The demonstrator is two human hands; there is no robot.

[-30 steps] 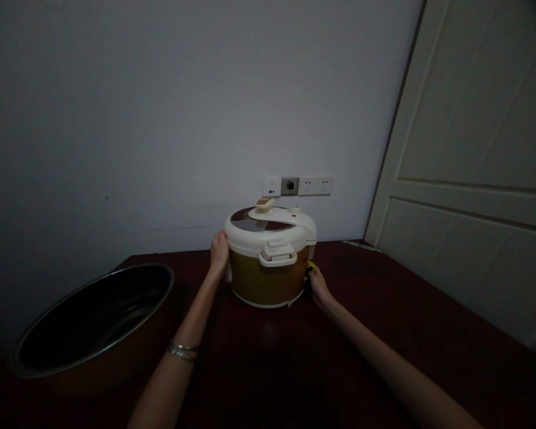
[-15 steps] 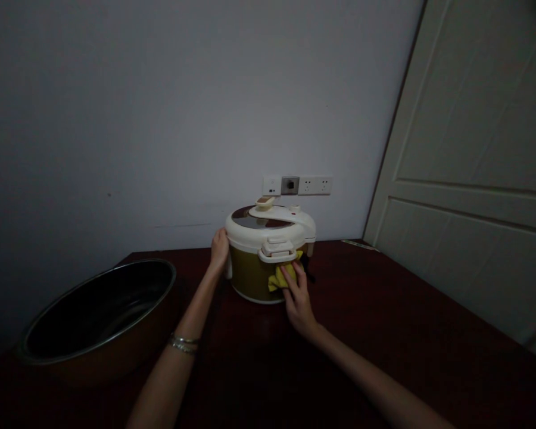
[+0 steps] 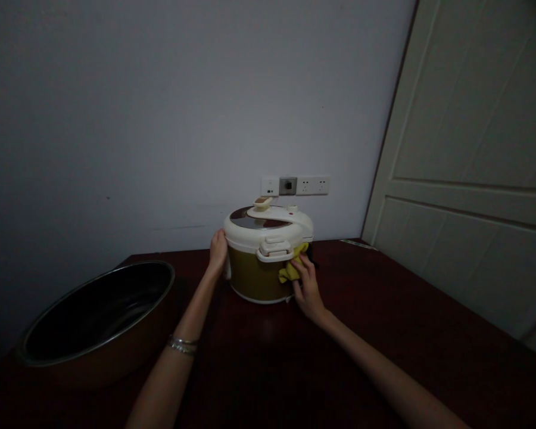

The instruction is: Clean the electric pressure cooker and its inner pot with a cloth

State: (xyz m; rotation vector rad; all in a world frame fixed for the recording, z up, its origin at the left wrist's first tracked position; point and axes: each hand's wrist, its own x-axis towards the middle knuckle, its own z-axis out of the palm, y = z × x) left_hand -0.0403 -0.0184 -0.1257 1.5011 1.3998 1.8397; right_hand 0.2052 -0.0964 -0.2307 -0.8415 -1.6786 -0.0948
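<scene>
A rice cooker (image 3: 259, 271) with an olive-yellow body and a cream lid stands at the back of a dark red table (image 3: 295, 357), close to the wall. My left hand (image 3: 217, 253) grips the cooker's left side just under the lid, a bracelet on that wrist. My right hand (image 3: 307, 286) presses a crumpled yellow cloth (image 3: 291, 269) against the front right of the cooker's body, fingers closed over the cloth.
A large dark metal basin (image 3: 93, 316) sits at the table's left. A strip of wall sockets (image 3: 295, 185) is mounted just behind the cooker. A white panelled door (image 3: 469, 167) stands along the right side of the table.
My right hand with the yellow cloth came from the cooker's right side round to its front, then slid back a little to the right. The left hand stayed put.
</scene>
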